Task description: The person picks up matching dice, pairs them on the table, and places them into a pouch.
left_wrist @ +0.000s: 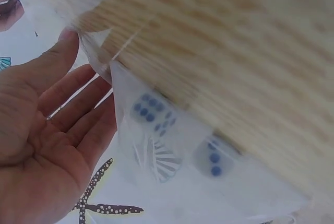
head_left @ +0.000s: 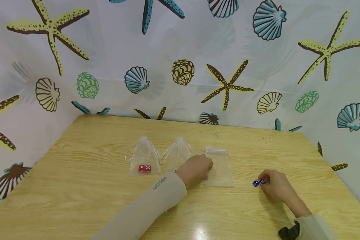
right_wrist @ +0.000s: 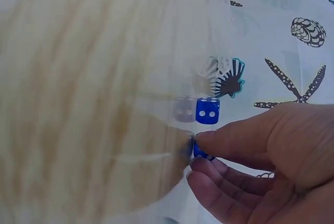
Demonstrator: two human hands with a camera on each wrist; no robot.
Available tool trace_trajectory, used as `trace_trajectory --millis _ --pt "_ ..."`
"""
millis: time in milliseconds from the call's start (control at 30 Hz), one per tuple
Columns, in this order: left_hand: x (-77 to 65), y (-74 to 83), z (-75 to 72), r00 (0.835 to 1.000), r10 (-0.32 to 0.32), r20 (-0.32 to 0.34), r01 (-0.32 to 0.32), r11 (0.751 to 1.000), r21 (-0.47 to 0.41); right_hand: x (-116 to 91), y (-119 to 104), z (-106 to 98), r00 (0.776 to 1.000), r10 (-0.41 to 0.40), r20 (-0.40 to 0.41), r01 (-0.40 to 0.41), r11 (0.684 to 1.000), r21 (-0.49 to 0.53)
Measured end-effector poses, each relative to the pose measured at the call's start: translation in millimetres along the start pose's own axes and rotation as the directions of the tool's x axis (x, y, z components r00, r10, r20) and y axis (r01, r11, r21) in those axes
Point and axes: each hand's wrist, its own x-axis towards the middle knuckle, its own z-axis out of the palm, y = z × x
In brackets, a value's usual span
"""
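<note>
Shell-and-starfish cloth backs a wooden table, and the right hand has one blue die pinched, fingertips partly hiding it, a second blue die just beside. Over at the rightmost bag, the left hand: grasping or loose, I cannot tell! It half covers the middle bag; two white dice blur inside. Leftmost bag: two red dice. Three bags, six dice, both sleeves cut off.
</note>
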Motion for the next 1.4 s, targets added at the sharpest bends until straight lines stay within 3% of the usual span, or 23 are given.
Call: trace_trajectory --millis 400,933,1200,1400 --pt "2.1 -2.1 -3.9 1.0 0.008 0.027 -0.009 1.0 0.007 -1.9 -14.4 -8.3 1.0 -0.006 -0.026 0.007 0.999 0.032" --pt "4.3 -3.2 -3.9 0.999 0.023 0.026 -0.024 1.0 0.019 -4.4 -72.5 12.4 0.993 -0.115 0.039 0.105 0.973 0.205" --pt "5.6 -5.3 -3.7 0.999 0.032 0.02 -0.032 0.999 0.02 -6.0 -96.7 27.0 0.974 -0.215 0.072 0.188 0.943 0.275" --pt "4.1 -5.9 -2.6 0.999 0.047 0.011 -0.047 0.999 0.006 -8.1 -110.5 40.6 0.946 -0.307 0.107 0.267 0.92 0.286"
